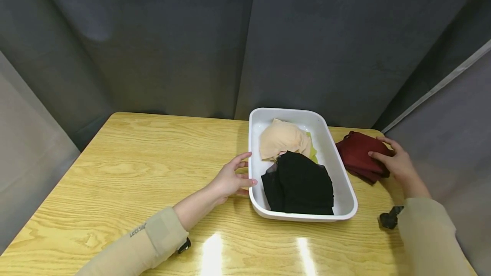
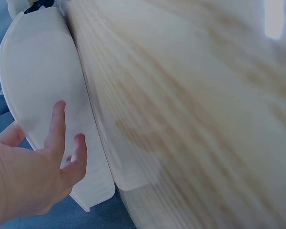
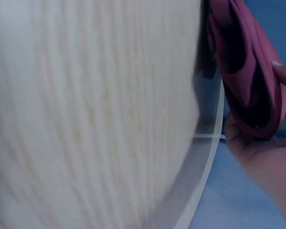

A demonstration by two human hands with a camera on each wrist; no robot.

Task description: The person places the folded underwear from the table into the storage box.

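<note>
A white plastic basin (image 1: pixel 339 156) stands on the table. My left hand (image 1: pixel 230 178) is at its left side, fingers spread, fingertips right at the rim and outer wall. In the left wrist view, that hand (image 2: pixel 43 167) shows beside the white wall, its fingers nearly straight. My right hand (image 1: pixel 397 163) grips a folded dark red cloth (image 1: pixel 358 152) at its right edge. The right wrist view has the thumb on one face of the red cloth (image 3: pixel 271 71) and fingers beneath its folded end. Inside the basin are a folded black cloth (image 1: pixel 304 186) and a beige cloth (image 1: pixel 284 137).
A bit of yellow-green cloth (image 1: pixel 313 154) peeks out beside the beige one. The wooden table (image 1: pixel 153 156) extends to the left, with its far edge along dark grey curtains (image 1: pixel 172 46). Another grey curtain (image 1: pixel 452 139) hangs close by the right arm.
</note>
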